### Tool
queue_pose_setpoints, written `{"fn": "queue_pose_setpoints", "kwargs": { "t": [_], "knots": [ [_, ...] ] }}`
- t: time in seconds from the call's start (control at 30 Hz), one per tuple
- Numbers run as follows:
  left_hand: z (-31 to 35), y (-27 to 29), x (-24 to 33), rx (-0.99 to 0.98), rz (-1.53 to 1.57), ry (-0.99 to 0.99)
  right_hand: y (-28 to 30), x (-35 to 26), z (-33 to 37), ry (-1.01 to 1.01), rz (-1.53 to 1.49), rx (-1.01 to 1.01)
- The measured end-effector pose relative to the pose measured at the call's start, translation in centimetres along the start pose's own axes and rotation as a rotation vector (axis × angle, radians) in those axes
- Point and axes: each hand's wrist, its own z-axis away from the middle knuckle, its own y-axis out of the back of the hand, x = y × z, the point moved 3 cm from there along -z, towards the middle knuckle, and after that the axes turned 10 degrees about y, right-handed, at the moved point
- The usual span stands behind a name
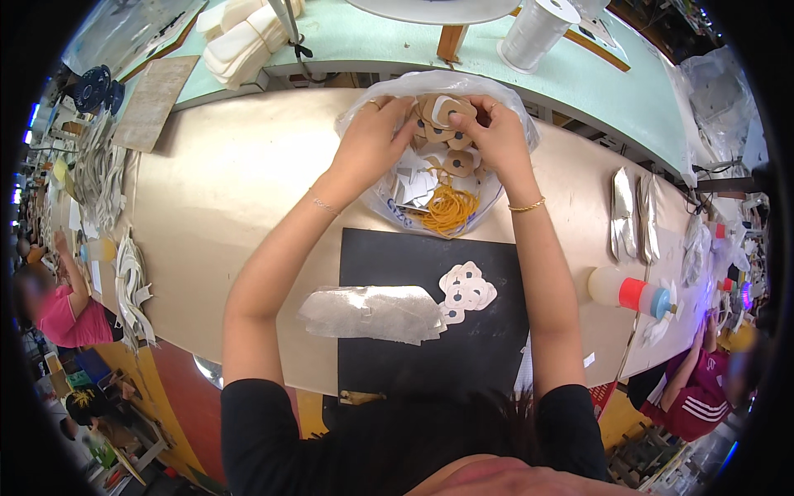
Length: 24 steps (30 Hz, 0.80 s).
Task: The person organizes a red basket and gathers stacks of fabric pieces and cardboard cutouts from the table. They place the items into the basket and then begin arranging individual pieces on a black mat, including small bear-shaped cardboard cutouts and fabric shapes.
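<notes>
A clear plastic bag (364,192) lies spread at the far middle of the table, filled with small tan rounded cut-out pieces (457,163) with dark spots. My right hand (499,140) pinches a few of these pieces, a white-edged one on top, with the thumb over them. On the other side of the cluster, my left hand (376,140) curls its fingers against the pieces; its fingertips are partly hidden. Lower in the bag are orange rubber bands (451,211) and white paper slips (413,186).
Nearer me, a black mat (397,364) carries silvery sheet pieces (372,314) and white cut-outs (467,289) with dark dots. Right of my arm lie a bottle (633,292) and silvery strips (624,215). A thread spool (538,33) stands on the raised pale-green surface beyond. Other people sit at both sides.
</notes>
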Motion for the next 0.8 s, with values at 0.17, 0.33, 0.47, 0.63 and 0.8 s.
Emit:
{"fn": "queue_pose_setpoints", "kwargs": {
  "t": [0.17, 0.33, 0.47, 0.63, 0.8],
  "knots": [
    [-1.1, -1.3, 0.5, -0.207, 1.039, 0.494, -0.6, 0.3, -0.2, -0.115, -0.434, -0.125],
    [-0.8, -3.0, 1.8, -0.66, 1.85, 0.756, -1.9, -1.7, 0.8, -0.004, -0.257, -0.124],
    [0.6, -3.0, 2.6, -0.744, 2.045, 0.717, -1.5, -4.7, 2.8, 0.34, 0.214, 0.006],
    [2.9, -1.5, 3.4, -0.66, 1.867, 0.791, -0.9, -7.5, 4.7, 0.557, 0.361, -0.071],
    [6.4, 0.1, 4.9, -0.682, 1.835, 0.787, -0.9, -8.9, 7.4, 0.382, 0.201, -0.096]
  ]
}}
